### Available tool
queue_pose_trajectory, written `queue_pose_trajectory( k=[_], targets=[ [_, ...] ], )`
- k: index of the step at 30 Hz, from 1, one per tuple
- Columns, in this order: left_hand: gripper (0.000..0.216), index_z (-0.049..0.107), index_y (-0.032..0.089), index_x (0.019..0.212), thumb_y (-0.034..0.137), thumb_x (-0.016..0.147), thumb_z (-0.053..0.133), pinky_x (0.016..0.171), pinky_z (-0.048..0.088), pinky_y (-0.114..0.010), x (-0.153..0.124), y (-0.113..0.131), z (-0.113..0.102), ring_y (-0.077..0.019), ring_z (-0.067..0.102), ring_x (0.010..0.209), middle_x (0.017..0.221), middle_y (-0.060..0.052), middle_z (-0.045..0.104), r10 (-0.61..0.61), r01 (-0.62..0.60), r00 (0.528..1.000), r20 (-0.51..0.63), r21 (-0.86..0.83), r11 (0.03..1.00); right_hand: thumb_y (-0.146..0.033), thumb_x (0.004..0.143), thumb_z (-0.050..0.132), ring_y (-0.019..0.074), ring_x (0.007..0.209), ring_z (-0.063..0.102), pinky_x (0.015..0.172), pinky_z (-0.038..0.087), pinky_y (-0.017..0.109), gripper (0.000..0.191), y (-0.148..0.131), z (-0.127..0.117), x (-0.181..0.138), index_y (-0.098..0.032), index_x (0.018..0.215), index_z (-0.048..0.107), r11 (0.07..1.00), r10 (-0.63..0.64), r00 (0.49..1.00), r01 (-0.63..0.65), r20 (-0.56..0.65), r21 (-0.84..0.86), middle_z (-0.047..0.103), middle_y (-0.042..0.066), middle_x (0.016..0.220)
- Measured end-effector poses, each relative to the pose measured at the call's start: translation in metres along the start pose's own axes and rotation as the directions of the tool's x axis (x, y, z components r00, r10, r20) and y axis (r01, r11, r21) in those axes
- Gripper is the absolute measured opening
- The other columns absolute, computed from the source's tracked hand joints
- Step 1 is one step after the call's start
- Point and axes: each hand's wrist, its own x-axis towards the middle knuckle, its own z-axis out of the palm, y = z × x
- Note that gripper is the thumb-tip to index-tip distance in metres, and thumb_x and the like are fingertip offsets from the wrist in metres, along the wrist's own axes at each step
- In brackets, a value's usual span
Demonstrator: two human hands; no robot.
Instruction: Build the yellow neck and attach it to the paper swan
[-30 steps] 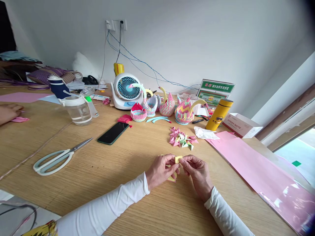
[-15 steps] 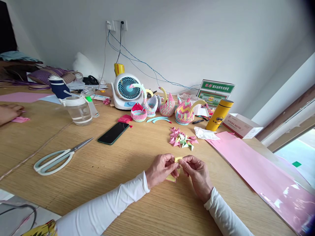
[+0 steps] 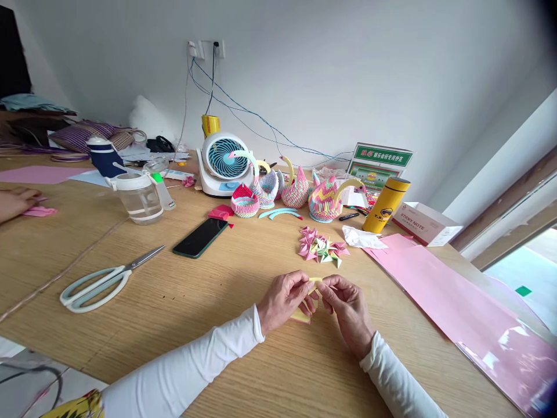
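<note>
The left hand [image 3: 285,299] and the right hand [image 3: 348,307] are meeting low over the wooden table [image 3: 174,302], both pinching a small yellow paper piece [image 3: 314,283] between thumb and fingertips. To crease it cleanly, the edges should probably be lining up before the fingertips are pressing down. A small yellow stack [image 3: 301,316] is lying just beneath the hands.

The fingers [image 3: 310,290] hide most of the yellow paper [image 3: 314,281].
</note>
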Motion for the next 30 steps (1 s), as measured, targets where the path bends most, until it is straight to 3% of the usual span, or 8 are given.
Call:
queue_pose_trajectory(
  k=[5,11,18,25,30],
  targets=[
    [0.041,0.055,0.013,0.082,0.054,0.088,0.053,0.052,0.055,-0.022,-0.0004,-0.0007,-0.0009,-0.0116,0.065,0.058,0.075,-0.002,0.063,0.005,-0.004,1.000,-0.016,0.055,0.998,-0.046,0.076,0.077,0.0062,0.044,0.040,0.044,0.031,0.020,0.032,0.0014,0.0000,0.0016,-0.015,0.073,0.066,1.000,0.009,1.000,-0.009,-0.026,0.003,0.053,-0.003,0.052],
    [0.035,0.055,0.015,0.081,0.049,0.088,0.056,0.055,0.051,-0.021,-0.0028,0.0000,0.0006,-0.0099,0.061,0.051,0.061,0.002,0.061,0.013,-0.013,1.000,0.006,0.042,0.999,-0.045,0.076,0.077,0.0072,0.045,0.041,0.043,0.031,0.021,0.031,0.0008,-0.0001,0.0005,-0.016,0.076,0.067,0.999,-0.012,1.000,0.011,-0.028,-0.041,0.055,-0.002,0.055],
    [0.039,0.062,0.013,0.081,0.051,0.087,0.056,0.052,0.043,-0.020,-0.0023,0.0034,-0.0002,-0.0102,0.057,0.048,0.055,0.001,0.058,-0.029,0.039,0.996,-0.088,0.114,0.993,-0.045,0.077,0.076,0.0069,0.044,0.040,0.041,0.031,0.021,0.030,0.0000,-0.0012,0.0017,-0.019,0.080,0.061,0.997,-0.072,0.992,0.069,-0.100,-0.028,0.055,-0.003,0.063],
    [0.036,0.059,0.015,0.080,0.050,0.088,0.054,0.053,0.044,-0.020,-0.0031,0.0054,0.0000,-0.0112,0.058,0.050,0.055,0.002,0.058,0.015,0.000,0.997,-0.077,0.182,0.983,-0.043,0.078,0.076,0.0062,0.044,0.043,0.042,0.032,0.019,0.031,0.0037,0.0012,0.0024,-0.018,0.080,0.057,0.998,-0.064,0.998,0.063,-0.017,-0.028,0.064,0.000,0.068],
    [0.040,0.062,0.013,0.085,0.052,0.090,0.050,0.054,0.047,-0.021,-0.0029,0.0057,-0.0002,-0.0107,0.057,0.051,0.060,0.000,0.061,0.035,-0.023,0.998,-0.050,0.237,0.971,-0.045,0.079,0.075,0.0074,0.043,0.045,0.042,0.034,0.020,0.032,0.0041,0.0023,0.0033,-0.018,0.079,0.057,0.997,-0.067,0.997,0.066,-0.022,-0.050,0.061,-0.002,0.061]
  ],
)
